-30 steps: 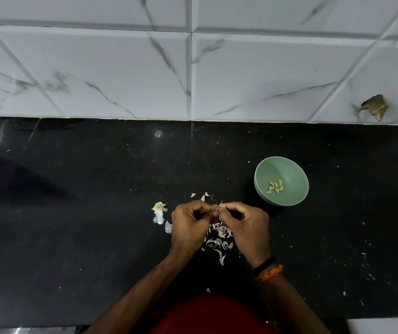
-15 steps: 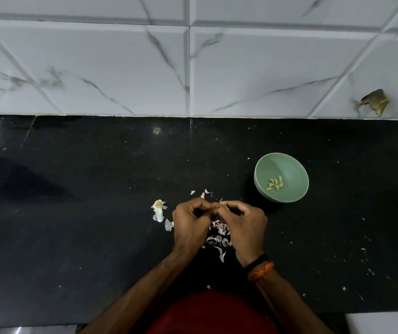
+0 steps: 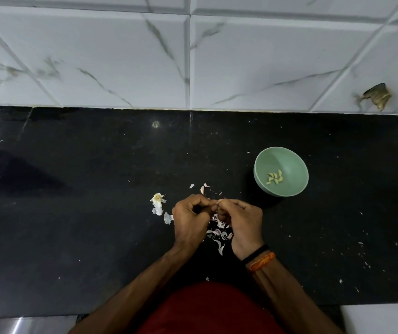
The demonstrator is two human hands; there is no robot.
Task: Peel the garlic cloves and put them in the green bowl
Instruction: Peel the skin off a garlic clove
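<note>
My left hand [image 3: 190,220] and my right hand [image 3: 241,220] meet fingertip to fingertip over the black counter, both pinching a small garlic clove [image 3: 215,202] that is mostly hidden by the fingers. The green bowl [image 3: 289,165] stands to the right and a little farther back, with several peeled cloves [image 3: 275,177] in its bottom. White and pinkish garlic skins [image 3: 218,233] lie scattered under and between my hands.
A garlic root stub with skin [image 3: 157,200] lies left of my left hand. The black counter [image 3: 72,213] ends at a white marble-tiled wall [image 3: 120,56]. A brown scrap [image 3: 376,95] sticks to the wall at the far right. White specks dot the counter's right side.
My hands stay joined on the clove and have barely shifted; the fingers work slightly at it. The bowl and skins keep their places.
</note>
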